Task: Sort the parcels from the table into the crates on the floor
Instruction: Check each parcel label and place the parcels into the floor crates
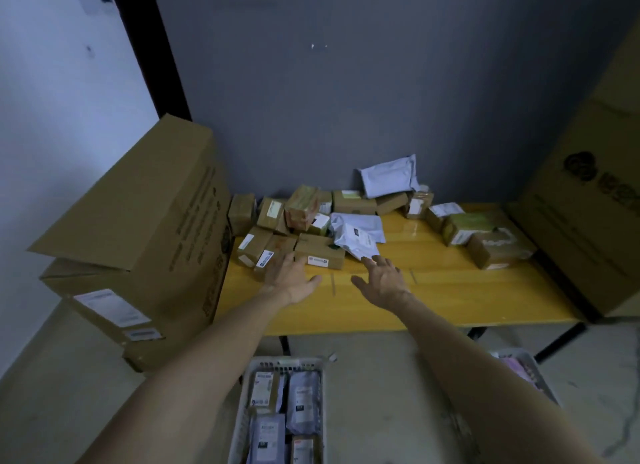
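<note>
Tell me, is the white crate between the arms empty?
Not empty: the white crate holds grey mailer bags and labelled cardboard boxes.

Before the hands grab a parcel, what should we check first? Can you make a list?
1. Left hand empty: ok, open, holding nothing.
2. Right hand empty: ok, open too.
3. Parcel close enough: ok, the brown box lies at the left fingertips and the white bag by the right.
4. Room in the white crate: cannot tell, it already holds parcels and runs out of view.
5. Which crate each parcel goes in: cannot tell, the labels are blurred.
</note>
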